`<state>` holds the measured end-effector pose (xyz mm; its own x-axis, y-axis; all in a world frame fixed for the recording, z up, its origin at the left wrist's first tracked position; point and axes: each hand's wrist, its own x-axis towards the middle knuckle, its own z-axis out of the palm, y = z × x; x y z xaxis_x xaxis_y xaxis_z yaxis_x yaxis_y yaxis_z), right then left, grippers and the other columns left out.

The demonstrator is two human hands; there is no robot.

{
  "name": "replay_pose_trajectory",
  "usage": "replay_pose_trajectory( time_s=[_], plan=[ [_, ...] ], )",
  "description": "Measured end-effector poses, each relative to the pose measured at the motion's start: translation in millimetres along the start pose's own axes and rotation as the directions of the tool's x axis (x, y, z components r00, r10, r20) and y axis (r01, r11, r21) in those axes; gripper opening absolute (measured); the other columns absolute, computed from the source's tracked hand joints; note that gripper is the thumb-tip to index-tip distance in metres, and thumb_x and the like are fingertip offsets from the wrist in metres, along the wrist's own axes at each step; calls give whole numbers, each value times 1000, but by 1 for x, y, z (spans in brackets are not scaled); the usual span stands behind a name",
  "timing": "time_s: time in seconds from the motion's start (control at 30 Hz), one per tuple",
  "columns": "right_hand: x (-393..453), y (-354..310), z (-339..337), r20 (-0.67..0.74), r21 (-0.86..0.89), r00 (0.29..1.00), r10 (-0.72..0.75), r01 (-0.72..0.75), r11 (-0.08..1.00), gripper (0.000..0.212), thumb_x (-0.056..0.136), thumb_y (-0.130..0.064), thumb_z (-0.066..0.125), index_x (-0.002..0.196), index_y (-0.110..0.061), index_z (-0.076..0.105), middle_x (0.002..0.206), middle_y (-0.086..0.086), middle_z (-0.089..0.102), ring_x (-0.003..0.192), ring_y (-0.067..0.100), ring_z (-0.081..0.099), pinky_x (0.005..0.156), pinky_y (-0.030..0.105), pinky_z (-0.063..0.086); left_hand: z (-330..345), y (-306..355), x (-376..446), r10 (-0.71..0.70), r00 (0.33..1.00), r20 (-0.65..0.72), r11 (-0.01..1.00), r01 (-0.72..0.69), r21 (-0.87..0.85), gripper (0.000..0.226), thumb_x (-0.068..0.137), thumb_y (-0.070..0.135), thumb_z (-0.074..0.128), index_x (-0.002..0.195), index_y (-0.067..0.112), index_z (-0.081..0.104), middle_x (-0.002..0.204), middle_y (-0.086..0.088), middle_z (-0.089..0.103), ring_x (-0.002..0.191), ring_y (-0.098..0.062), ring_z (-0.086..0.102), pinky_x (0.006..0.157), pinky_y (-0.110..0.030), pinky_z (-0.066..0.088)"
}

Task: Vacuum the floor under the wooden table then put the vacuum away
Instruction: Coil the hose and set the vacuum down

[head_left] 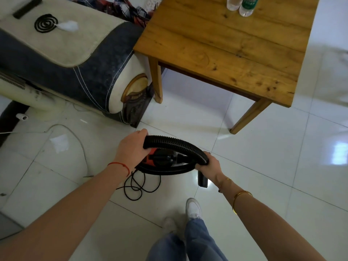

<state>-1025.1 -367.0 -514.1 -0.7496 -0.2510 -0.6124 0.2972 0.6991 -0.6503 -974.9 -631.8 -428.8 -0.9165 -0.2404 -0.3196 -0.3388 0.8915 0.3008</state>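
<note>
Both hands, left (131,147) and right (208,163), grip the hose (175,143) over the vacuum (160,159), readying it; next, aim toward the table (235,44) at one o'clock

We see a black ribbed hose (175,143) over a red-and-black vacuum (160,159), black cord (139,187), honey-brown knotty table (235,44), glossy white tiles (263,166), navy speckled sofa (79,72) w/ beige cover, blue jeans (199,242), white shoe (194,208).
</note>
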Motion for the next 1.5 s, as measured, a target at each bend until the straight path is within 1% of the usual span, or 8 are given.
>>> replay_pose_trajectory(
  time_s=[0.13, 0.3, 0.47, 0.73, 1.0, 1.13, 1.27, 1.5],
  plan=[
    [6, -4, 0, -87, 114, 994, 72, -62, 992, 34, 73, 1, 64, 96, -22, 58, 85, 2, 64, 87, 28, 63, 78, 38, 55, 8, -21, 5, -102, 995, -17, 991, 100, -92, 19, 80, 24, 69, 89, 18, 53, 78, 4, 57, 72, -14, 59, 63, -27, 50],
    [13, -10, 2, -193, 254, 976, 105, -54, 966, 30, 79, 3, 59, 105, -13, 57, 85, 6, 61, 69, 18, 59, 49, 12, 48, 27, -45, 5, -257, 966, 16, 934, 252, -254, 28, 77, 36, 74, 92, 18, 60, 79, 5, 64, 72, -11, 63, 62, -21, 50],
    [22, -1, 7, -327, 288, 941, 89, 10, 958, 29, 80, -5, 62, 104, -19, 56, 91, 5, 62, 86, 23, 58, 82, 36, 50, 60, -58, -12, -368, 924, 101, 816, 374, -442, 35, 70, 50, 77, 80, 18, 65, 72, 7, 67, 67, 0, 61, 54, -8, 39],
    [36, 10, 18, -388, 250, 921, 19, 85, 964, 35, 87, -21, 64, 119, -16, 53, 99, 3, 63, 94, 23, 60, 91, 38, 50, 131, -55, -34, -397, 888, 231, 626, 446, -639, 24, 69, 32, 83, 86, 22, 70, 82, 11, 70, 85, -7, 66, 77, -20, 50],
    [30, 28, 49, -280, 101, 907, -315, 355, 930, 80, 69, -47, 80, 127, -23, 32, 115, -6, 52, 101, 6, 53, 84, 14, 44, 118, -16, -2, -386, 921, -52, 726, 269, -633, 34, 72, 46, 74, 61, 19, 57, 63, 9, 62, 64, -3, 60, 58, -14, 40],
    [39, 49, 70, -206, 65, 868, -452, 473, 878, 118, 58, -50, 87, 145, -19, 14, 144, -6, 33, 134, 4, 34, 113, 25, 32, 120, 1, 6, -359, 921, -152, 725, 172, -667, 39, 73, 51, 72, 65, 16, 58, 65, 7, 63, 64, -2, 60, 57, -13, 40],
    [42, 62, 83, -164, -41, 848, -504, 504, 862, 137, 54, -58, 85, 150, -17, -4, 156, -1, 14, 144, 11, 19, 118, 38, 26, 119, 22, 12, -347, 910, -226, 699, 90, -710, 42, 74, 50, 73, 66, 11, 60, 62, 6, 63, 57, -1, 60, 45, -7, 40],
    [52, 53, 105, -451, -76, 755, -476, 499, 863, 95, 66, -32, 70, 144, -13, 19, 138, 3, 39, 130, 17, 40, 106, 42, 41, 135, 30, 11, -231, 921, -314, 729, -50, -682, 39, 78, 50, 71, 75, 12, 60, 67, 9, 65, 62, 4, 60, 54, 0, 39]
  ],
)
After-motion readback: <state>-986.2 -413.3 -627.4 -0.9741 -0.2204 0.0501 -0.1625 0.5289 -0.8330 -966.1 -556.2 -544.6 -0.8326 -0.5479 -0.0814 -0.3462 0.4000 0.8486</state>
